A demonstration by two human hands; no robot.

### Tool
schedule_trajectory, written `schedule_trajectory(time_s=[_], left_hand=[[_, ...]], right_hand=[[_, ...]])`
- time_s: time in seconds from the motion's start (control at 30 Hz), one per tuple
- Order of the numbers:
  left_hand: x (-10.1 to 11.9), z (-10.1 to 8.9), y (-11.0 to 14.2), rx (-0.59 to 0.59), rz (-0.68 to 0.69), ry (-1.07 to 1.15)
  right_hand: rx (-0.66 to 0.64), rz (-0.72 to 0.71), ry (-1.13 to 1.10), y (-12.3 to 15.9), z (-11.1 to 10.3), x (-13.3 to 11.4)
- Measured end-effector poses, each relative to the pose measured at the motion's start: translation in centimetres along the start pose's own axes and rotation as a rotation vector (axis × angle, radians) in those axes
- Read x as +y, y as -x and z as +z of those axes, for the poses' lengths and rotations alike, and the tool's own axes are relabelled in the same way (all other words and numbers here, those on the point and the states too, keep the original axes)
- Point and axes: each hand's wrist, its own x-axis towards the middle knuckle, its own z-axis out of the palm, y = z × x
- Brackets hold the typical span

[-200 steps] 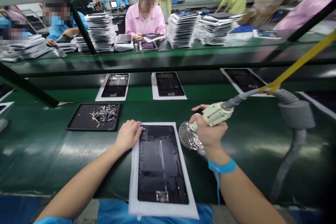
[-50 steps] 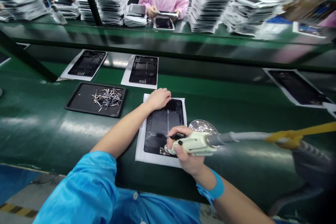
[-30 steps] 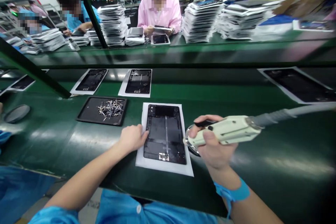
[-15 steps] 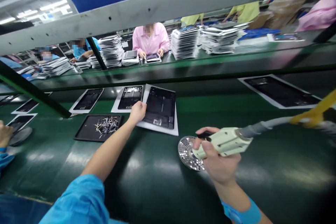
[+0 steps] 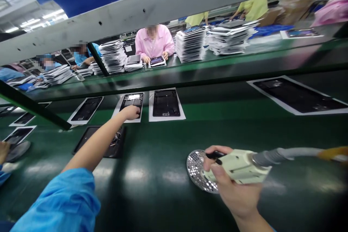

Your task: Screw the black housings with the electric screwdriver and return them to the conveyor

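Observation:
My left hand (image 5: 131, 112) reaches far out across the green belt, and its curled fingers lie on the near edge of a black tablet panel (image 5: 132, 100) on a white sheet. Just right of it lies another black panel (image 5: 166, 103) on its own sheet, free of my hand. My right hand (image 5: 233, 188) is closed around a cream electric screwdriver (image 5: 240, 166) with a grey hose. The tool's tip hangs over a round perforated metal screw dish (image 5: 197, 170) on the belt.
A black tray with loose screws (image 5: 92, 143) sits partly under my left arm. More panels lie at the left (image 5: 85, 108) and right (image 5: 296, 96). Across the line, a person in pink (image 5: 154, 41) works among stacks of panels (image 5: 190, 43). A slanted green bar (image 5: 29, 105) crosses at the left.
My left hand pushed the panel it was holding away onto the far belt, let go, and moved left onto the neighbouring panel. The right hand stayed over the screw dish with the screwdriver.

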Motion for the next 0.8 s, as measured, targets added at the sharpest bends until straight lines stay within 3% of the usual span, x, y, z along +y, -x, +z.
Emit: schedule_trajectory(time_s=[0.13,0.3,0.47,0.53,0.63,0.7,0.8], left_hand=[[-2.2,0.6,2.0,-0.108,0.027,-0.125],[-2.2,1.4,2.7,-0.076,0.067,-0.190],[-1.5,-0.9,3.8,-0.039,0.111,-0.210],[0.5,-2.3,5.4,0.017,0.135,-0.184],[5.5,-3.2,10.1,0.127,0.210,-0.114],[9.3,-2.6,14.4,0.094,0.314,-0.129],[14.2,0.3,21.0,0.014,0.533,-0.184]], right_hand=[[0.009,0.009,0.011,0.0,0.1,0.2],[0.057,0.024,0.041,-0.2,0.3,0.6],[0.091,0.016,0.044,-0.5,0.4,0.7],[0.103,0.024,0.018,-0.7,0.3,0.5],[0.120,0.003,-0.021,-1.1,0.4,0.4],[0.125,-0.018,-0.026,-1.4,0.5,0.4],[0.128,-0.018,-0.015,-1.6,0.7,0.5]])
